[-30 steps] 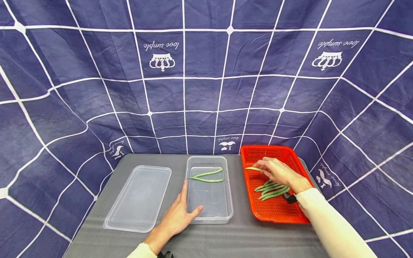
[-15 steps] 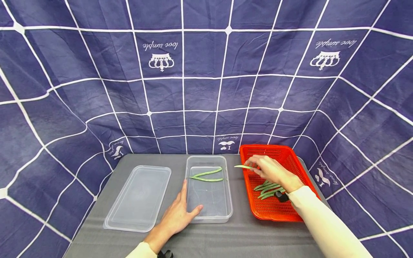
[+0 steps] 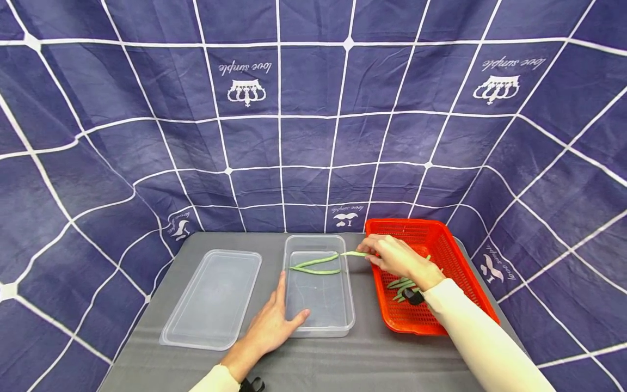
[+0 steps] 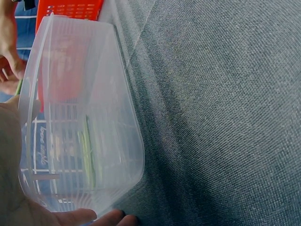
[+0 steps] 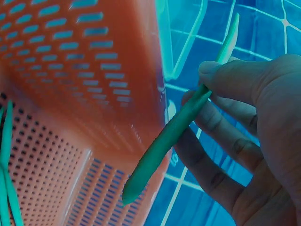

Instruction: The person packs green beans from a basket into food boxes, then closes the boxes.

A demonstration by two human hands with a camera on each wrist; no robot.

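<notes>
My right hand (image 3: 394, 256) pinches a green bean (image 3: 355, 253) between thumb and fingers, over the left rim of a red basket (image 3: 406, 326). In the right wrist view the held bean (image 5: 160, 146) slants across the fingers. Its far tip reaches the right rim of a clear plastic container (image 3: 318, 330). Two green beans (image 3: 315, 271) lie inside that container, meeting in a V. With fingers extended, my left hand (image 3: 271, 321) rests against the container's left side, the thumb over the rim. More green beans (image 3: 403, 284) lie in the basket, partly hidden by my right wrist.
A flat translucent lid (image 3: 213, 299) lies on the grey cloth-covered table (image 3: 323, 365), left of the container. Blue checked cloth (image 3: 313, 136) hangs behind and at both sides.
My right hand has moved left from inside the basket, carrying the pinched bean toward the container's right rim. My left hand has stayed against the container.
</notes>
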